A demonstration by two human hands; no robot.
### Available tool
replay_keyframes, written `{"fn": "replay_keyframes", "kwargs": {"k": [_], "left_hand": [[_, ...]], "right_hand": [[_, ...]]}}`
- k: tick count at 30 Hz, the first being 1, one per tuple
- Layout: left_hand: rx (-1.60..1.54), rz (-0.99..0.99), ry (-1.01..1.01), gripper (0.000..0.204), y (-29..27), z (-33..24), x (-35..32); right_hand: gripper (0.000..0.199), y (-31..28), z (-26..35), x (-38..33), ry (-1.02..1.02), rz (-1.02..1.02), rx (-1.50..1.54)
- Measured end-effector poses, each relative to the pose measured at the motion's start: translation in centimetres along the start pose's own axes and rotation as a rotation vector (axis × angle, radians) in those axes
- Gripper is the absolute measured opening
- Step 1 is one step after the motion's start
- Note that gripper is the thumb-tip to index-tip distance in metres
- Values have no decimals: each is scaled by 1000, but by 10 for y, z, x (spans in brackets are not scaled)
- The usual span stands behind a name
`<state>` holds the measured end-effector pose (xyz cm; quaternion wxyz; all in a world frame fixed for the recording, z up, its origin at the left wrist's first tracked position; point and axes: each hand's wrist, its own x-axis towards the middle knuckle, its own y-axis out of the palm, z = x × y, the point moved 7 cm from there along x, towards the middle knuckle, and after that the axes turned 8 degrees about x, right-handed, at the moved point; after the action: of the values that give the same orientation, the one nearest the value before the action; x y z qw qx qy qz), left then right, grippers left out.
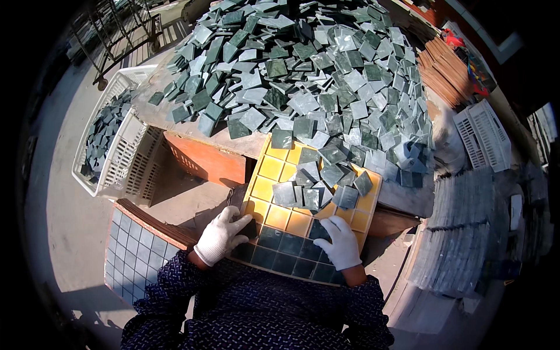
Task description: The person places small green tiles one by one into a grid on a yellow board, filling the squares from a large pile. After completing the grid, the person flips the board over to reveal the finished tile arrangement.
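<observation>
A yellow grid tray (270, 168) lies in front of me, its nearer rows filled with dark green square stone tiles (290, 244). At the tray's left edge my left hand (220, 238), in a white glove, has its thumb and fingers closed around a dark tile (249, 229). On the right side my right hand (340, 244), also gloved in white, has thumb and fingertips on another dark tile (318, 230) above the filled rows. Several loose tiles (311, 198) lie across the upper part of the tray.
Beyond the tray rises a large heap of green-grey tiles (303, 76). A white crate (93, 189) of tiles stands at left, near a stack topped by a tiled sheet (137, 248). At right are an upright white crate (483, 135) and stacked grey sheets (449, 256).
</observation>
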<state>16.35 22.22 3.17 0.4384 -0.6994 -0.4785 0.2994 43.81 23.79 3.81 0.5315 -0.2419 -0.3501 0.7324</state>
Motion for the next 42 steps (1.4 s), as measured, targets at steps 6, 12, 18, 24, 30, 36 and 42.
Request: {"fn": "replay_keyframes", "kwargs": {"k": [6, 12, 18, 24, 30, 36, 42], "left_hand": [[12, 82, 120, 58, -5, 3, 3], [-38, 156, 193, 58, -3, 5, 10], [10, 116, 225, 60, -2, -2, 9], [61, 78, 259, 67, 2, -9, 4], [61, 23, 124, 67, 0, -7, 4], [241, 27, 63, 67, 3, -17, 1], [252, -73, 208, 74, -3, -46, 6]], "right_hand": [[46, -1, -1, 5, -195, 124, -17], [43, 2, 3, 4, -169, 92, 0], [39, 1, 3, 7, -120, 69, 61], [44, -11, 29, 20, -100, -62, 5], [58, -6, 37, 59, -250, -51, -164], [58, -5, 32, 65, -256, -76, -303], [57, -31, 17, 36, -52, -260, -51]]}}
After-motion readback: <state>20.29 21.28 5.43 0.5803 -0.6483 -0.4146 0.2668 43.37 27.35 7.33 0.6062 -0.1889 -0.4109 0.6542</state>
